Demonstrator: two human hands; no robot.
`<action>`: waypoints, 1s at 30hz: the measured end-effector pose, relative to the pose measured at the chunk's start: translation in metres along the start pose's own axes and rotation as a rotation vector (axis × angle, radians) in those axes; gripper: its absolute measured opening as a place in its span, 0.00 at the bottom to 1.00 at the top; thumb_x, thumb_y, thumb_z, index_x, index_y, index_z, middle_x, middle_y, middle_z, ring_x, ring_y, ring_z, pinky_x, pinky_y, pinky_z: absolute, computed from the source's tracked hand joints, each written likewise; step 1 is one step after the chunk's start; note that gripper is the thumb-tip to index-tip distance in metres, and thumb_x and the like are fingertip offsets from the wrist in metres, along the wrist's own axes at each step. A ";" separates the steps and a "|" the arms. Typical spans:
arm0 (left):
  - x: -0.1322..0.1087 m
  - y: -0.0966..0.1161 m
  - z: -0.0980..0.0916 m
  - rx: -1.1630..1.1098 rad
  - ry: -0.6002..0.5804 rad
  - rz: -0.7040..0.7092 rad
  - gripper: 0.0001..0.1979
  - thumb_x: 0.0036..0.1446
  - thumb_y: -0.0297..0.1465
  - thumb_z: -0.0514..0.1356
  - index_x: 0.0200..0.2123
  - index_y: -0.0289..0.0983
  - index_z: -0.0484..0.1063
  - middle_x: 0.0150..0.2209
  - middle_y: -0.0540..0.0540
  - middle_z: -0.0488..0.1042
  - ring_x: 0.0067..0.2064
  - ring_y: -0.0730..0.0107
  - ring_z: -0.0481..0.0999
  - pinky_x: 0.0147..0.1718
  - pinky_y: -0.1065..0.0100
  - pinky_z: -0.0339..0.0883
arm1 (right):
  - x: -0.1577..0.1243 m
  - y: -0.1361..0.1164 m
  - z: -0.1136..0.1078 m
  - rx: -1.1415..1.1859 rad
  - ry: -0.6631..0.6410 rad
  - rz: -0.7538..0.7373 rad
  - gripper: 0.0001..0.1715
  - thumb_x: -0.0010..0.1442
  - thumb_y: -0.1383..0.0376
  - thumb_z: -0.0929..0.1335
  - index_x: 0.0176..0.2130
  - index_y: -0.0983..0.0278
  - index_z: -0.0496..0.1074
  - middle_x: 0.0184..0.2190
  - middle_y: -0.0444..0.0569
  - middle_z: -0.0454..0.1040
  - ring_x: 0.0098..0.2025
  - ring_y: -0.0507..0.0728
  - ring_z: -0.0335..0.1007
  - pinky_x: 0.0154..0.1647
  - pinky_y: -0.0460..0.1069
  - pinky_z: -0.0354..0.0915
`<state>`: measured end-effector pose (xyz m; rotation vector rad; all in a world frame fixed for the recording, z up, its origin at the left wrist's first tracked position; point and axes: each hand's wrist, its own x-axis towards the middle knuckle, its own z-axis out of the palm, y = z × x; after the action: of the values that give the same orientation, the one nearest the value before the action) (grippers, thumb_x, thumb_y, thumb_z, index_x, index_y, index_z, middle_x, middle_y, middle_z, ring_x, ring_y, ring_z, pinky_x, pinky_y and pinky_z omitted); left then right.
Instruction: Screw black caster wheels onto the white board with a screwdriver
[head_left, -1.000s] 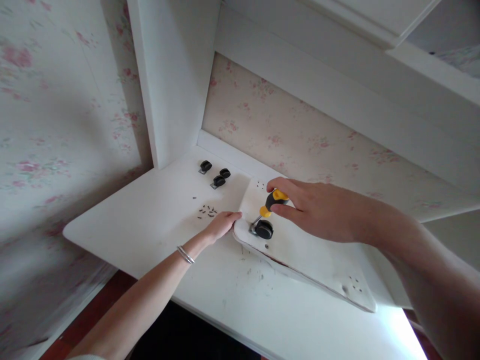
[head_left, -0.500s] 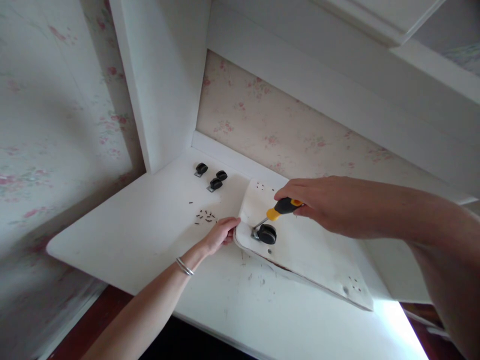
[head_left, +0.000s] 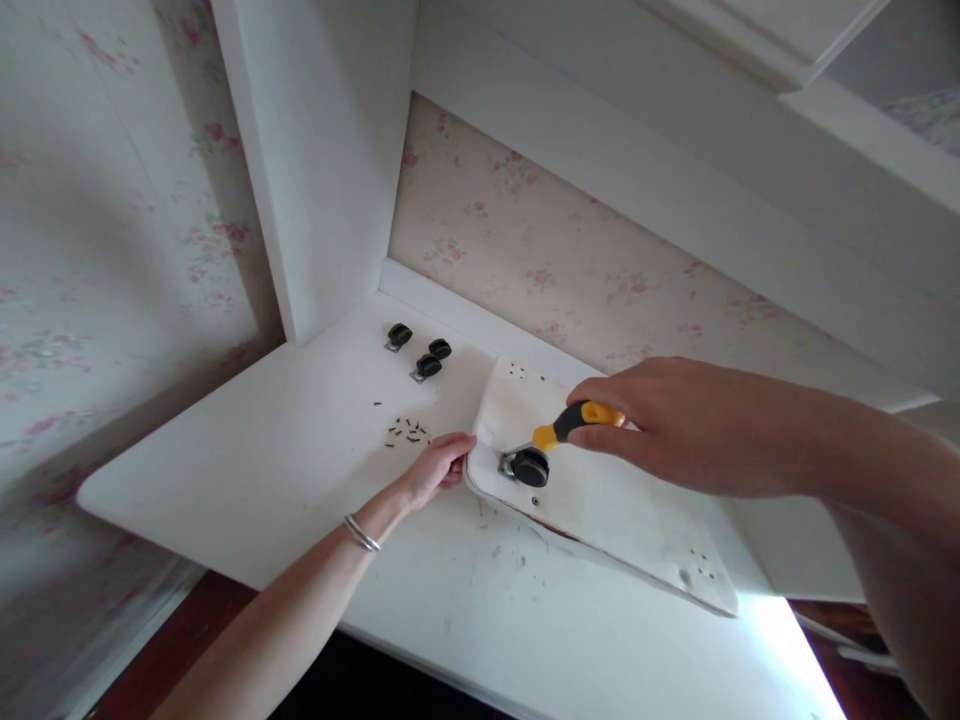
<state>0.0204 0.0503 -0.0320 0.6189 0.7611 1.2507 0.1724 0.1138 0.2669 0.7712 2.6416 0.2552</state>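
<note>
With my right hand (head_left: 637, 420) I grip a yellow and black screwdriver (head_left: 574, 424), its shaft slanting down to the metal plate of a black caster wheel (head_left: 531, 467). That caster sits near the left end of a white board (head_left: 600, 500) with rounded corners. My left hand (head_left: 442, 466) is closed on the board's left edge, thumb on top and fingers curled at the side. Whether the screwdriver's tip sits in a screw head is too small to tell. Small holes show at the board's other corners.
Several loose screws (head_left: 407, 432) lie on the white desktop (head_left: 247, 470) left of the board. Behind them are more black casters (head_left: 429, 366). A white upright panel (head_left: 330, 180) and floral wallpaper (head_left: 525, 230) bound the back, and a shelf (head_left: 675, 150) hangs overhead.
My right hand has shifted slightly right and turned, and the screwdriver handle now leans lower, with more yellow showing. My left hand keeps its hold on the board.
</note>
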 end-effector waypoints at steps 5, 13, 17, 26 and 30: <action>-0.002 -0.002 0.003 -0.011 0.017 0.036 0.21 0.55 0.45 0.63 0.25 0.39 0.57 0.20 0.58 0.48 0.21 0.79 0.44 0.21 0.68 0.35 | 0.010 -0.007 0.002 -0.018 -0.050 -0.011 0.31 0.67 0.44 0.54 0.35 0.58 0.75 0.24 0.50 0.74 0.27 0.58 0.69 0.30 0.53 0.59; -0.003 -0.005 0.005 -0.011 0.004 0.040 0.19 0.56 0.43 0.63 0.25 0.38 0.59 0.20 0.57 0.52 0.20 0.80 0.47 0.20 0.71 0.36 | 0.023 -0.030 0.005 -0.192 0.028 0.174 0.46 0.63 0.36 0.47 0.27 0.62 0.74 0.20 0.54 0.70 0.24 0.60 0.67 0.26 0.53 0.54; -0.001 -0.008 0.004 -0.026 0.004 0.037 0.18 0.56 0.42 0.63 0.26 0.38 0.59 0.20 0.57 0.53 0.20 0.81 0.47 0.19 0.71 0.36 | 0.020 -0.026 0.013 -0.156 0.137 0.185 0.40 0.66 0.40 0.48 0.49 0.60 0.73 0.35 0.54 0.77 0.26 0.59 0.70 0.26 0.51 0.55; -0.002 -0.007 0.003 0.001 -0.014 0.037 0.17 0.59 0.42 0.61 0.27 0.37 0.61 0.21 0.56 0.55 0.20 0.81 0.49 0.20 0.71 0.39 | -0.019 -0.002 0.023 -0.042 0.022 0.027 0.24 0.68 0.46 0.56 0.50 0.57 0.67 0.25 0.45 0.75 0.18 0.54 0.65 0.20 0.49 0.46; -0.004 -0.005 0.003 0.045 0.015 0.035 0.18 0.60 0.41 0.60 0.26 0.38 0.60 0.20 0.57 0.54 0.20 0.80 0.49 0.20 0.70 0.39 | -0.017 0.007 0.027 -0.077 0.011 0.103 0.31 0.64 0.39 0.55 0.41 0.59 0.69 0.18 0.45 0.70 0.17 0.56 0.62 0.20 0.50 0.45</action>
<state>0.0249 0.0450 -0.0333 0.6627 0.7960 1.2743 0.1993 0.1120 0.2492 0.8843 2.5889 0.3872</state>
